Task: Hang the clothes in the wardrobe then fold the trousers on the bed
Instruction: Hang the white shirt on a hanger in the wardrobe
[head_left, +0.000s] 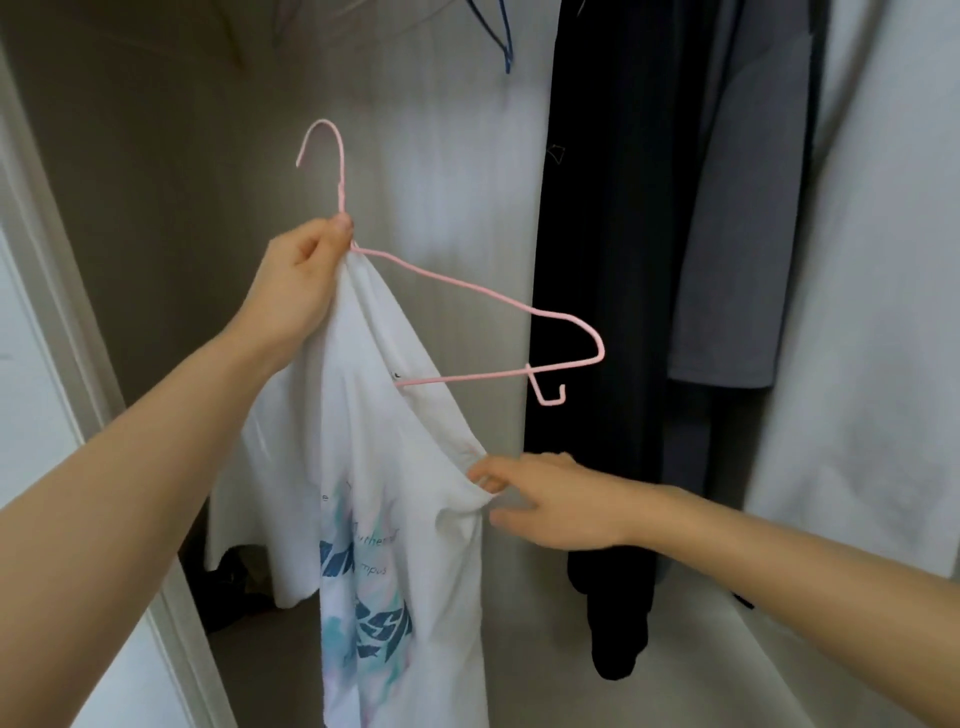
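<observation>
A pink wire hanger (483, 291) is held up inside the open wardrobe, its hook pointing up. My left hand (301, 275) grips the hanger's neck together with the top of a white T-shirt (374, 467) with a blue-green print. The shirt covers the hanger's left arm only; the right arm and lower bar stick out bare. My right hand (550, 499) pinches the shirt's neckline edge low on the right, pulling it sideways.
Dark trousers (618, 312) and a grey garment (748, 218) hang on the right of the wardrobe, beside a white one (883, 312). A blue hanger (501, 41) shows at the top. The wardrobe's white frame (67, 364) stands on the left. Dark items lie on the floor (234, 582).
</observation>
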